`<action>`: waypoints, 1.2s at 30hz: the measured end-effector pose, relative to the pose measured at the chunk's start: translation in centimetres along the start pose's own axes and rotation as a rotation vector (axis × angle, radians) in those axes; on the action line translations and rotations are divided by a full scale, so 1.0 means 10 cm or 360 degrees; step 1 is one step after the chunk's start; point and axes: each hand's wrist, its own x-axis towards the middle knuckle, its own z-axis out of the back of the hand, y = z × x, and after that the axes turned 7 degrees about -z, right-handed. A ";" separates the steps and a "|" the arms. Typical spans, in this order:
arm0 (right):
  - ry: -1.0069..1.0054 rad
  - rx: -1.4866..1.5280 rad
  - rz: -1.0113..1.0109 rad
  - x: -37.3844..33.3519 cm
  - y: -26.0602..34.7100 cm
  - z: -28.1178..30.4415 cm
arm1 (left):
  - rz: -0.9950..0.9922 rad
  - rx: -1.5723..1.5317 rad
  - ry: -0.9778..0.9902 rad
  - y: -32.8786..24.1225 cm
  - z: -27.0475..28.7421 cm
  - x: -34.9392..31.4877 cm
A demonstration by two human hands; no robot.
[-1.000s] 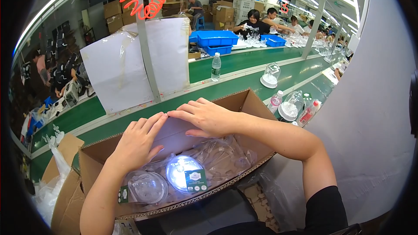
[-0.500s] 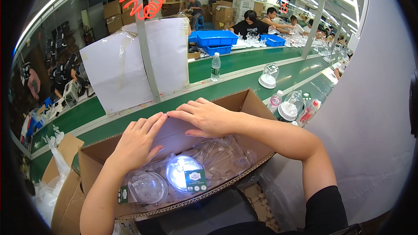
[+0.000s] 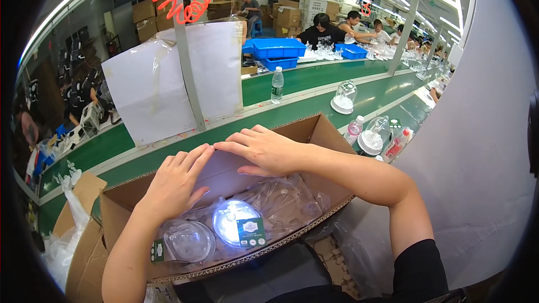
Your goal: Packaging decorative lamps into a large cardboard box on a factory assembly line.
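My left hand (image 3: 177, 182) and my right hand (image 3: 259, 150) are raised over an open cardboard box (image 3: 332, 140), fingers stretched out and nothing in either one. Their index fingertips meet, or nearly so, near the box's far wall. Below them in the box lies a clear round dome (image 3: 229, 220), glowing bluish white, with a green tag (image 3: 251, 231) on it. To its left, beneath my left wrist, is a second clear dome (image 3: 190, 241), unlit, with another green tag (image 3: 157, 251) at its side. Crumpled clear plastic (image 3: 286, 197) covers the box's right part.
Beyond the box runs a green conveyor (image 3: 303, 106) carrying a clear dome (image 3: 343, 97). A water bottle (image 3: 277, 85) stands beside white boards (image 3: 149, 92). At right are a pink-capped bottle (image 3: 353, 130) and another dome (image 3: 371, 138). Co-workers sit across the line near blue bins (image 3: 278, 49).
Both hands hold the same pose over the box. The view has shifted very slightly, and a person at the far left has moved.
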 end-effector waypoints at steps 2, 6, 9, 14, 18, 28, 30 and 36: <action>-0.0008 -0.0001 -0.0002 0.00 0.00 0.01 | -0.0010 -0.0010 -0.0004 0.00 0.00 0.01; 0.0084 0.0035 -0.0046 0.01 0.01 0.05 | -0.0003 0.0000 -0.0009 -0.01 0.03 0.01; 0.0037 0.0052 -0.0001 0.05 0.03 0.01 | 0.0018 -0.0063 0.0039 0.00 0.05 -0.03; -0.0024 0.0015 0.0001 0.01 -0.02 -0.02 | 0.0028 -0.0080 0.0041 0.00 0.02 0.03; -0.0032 0.0037 0.0018 0.01 -0.01 -0.03 | 0.0007 -0.0033 -0.0007 -0.01 0.02 0.01; 0.0061 0.0063 -0.0010 0.04 0.01 0.03 | 0.0034 -0.0081 0.0008 0.01 0.01 0.01; 0.0069 0.0059 -0.0021 0.04 0.00 0.03 | 0.0052 -0.0123 0.0039 0.02 0.01 0.01; 0.0063 0.0073 -0.0010 0.07 -0.02 0.00 | 0.0049 -0.0129 0.0045 0.05 0.00 0.02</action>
